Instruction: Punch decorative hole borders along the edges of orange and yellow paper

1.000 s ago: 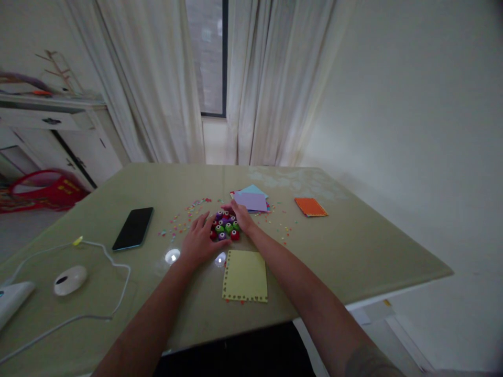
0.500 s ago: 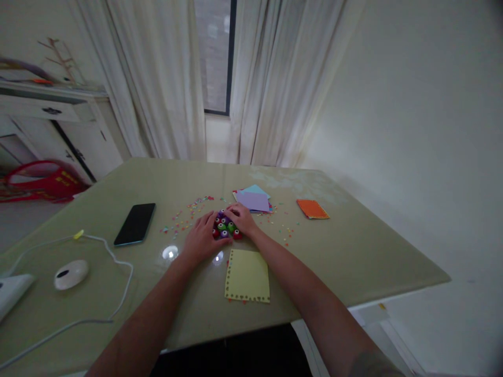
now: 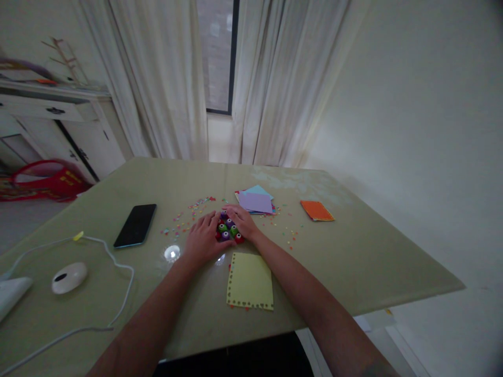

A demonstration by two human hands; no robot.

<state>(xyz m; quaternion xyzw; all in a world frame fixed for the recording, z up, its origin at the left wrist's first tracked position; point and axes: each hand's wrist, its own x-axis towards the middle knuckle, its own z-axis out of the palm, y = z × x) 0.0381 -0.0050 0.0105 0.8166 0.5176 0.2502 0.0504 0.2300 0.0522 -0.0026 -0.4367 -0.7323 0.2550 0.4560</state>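
Several small paper punches (image 3: 226,233) in red, purple and green, with white round tops, stand packed together on the table. My left hand (image 3: 203,238) curves around their left and near sides, its thumb along the front. My right hand (image 3: 241,221) presses against their far right side with bent fingers. Between them the two hands enclose the group, and the fingers hide part of it. Just in front lies a pale yellow sheet (image 3: 251,281) with small holes punched along its left and bottom edges.
Purple and blue paper sheets (image 3: 256,202) lie stacked beyond my right hand, with orange paper (image 3: 317,210) farther right. Confetti (image 3: 183,224) is scattered around. At left are a black phone (image 3: 135,225), a white oval object (image 3: 69,278) and a white cable (image 3: 128,290).
The camera view has shifted slightly. Both hands stay around the punches, with the right fingers a little farther over the group's right side.
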